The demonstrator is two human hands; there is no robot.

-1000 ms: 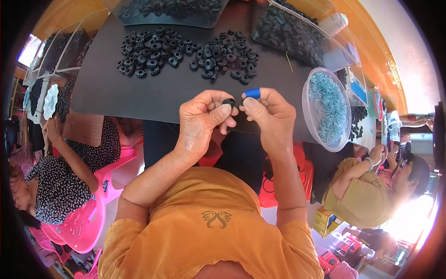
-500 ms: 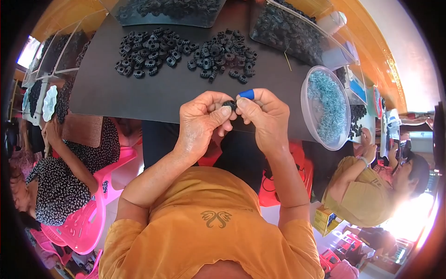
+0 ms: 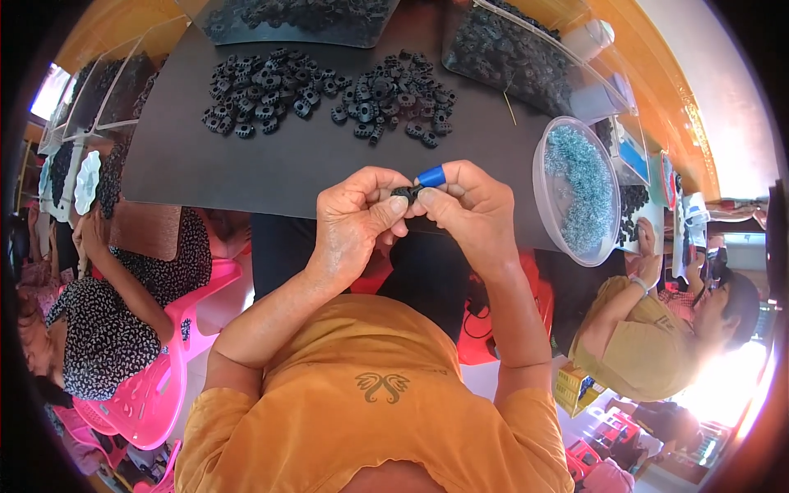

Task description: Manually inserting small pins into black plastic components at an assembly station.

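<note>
In front of my body, at the table's near edge, a small black plastic clip part is held between both hands. My left hand pinches it between thumb and fingers. My right hand, with a blue cover on one fingertip, is closed on the part's right end; the fingers hide much of it. Beyond my hands lie two loose piles of similar black clip parts, a left pile and a right pile. To the right, a round clear tub holds many tiny teal pieces resembling springs.
Clear bins of black parts stand at the back, one in the middle and one at the right. A thin yellowish stick lies before the right one. People sit on both sides; a pink chair is at the left.
My right hand has tilted and drawn in closer to the left, its covered fingertip now over the part's right end. The part sits slightly lower. The piles and tub have not moved.
</note>
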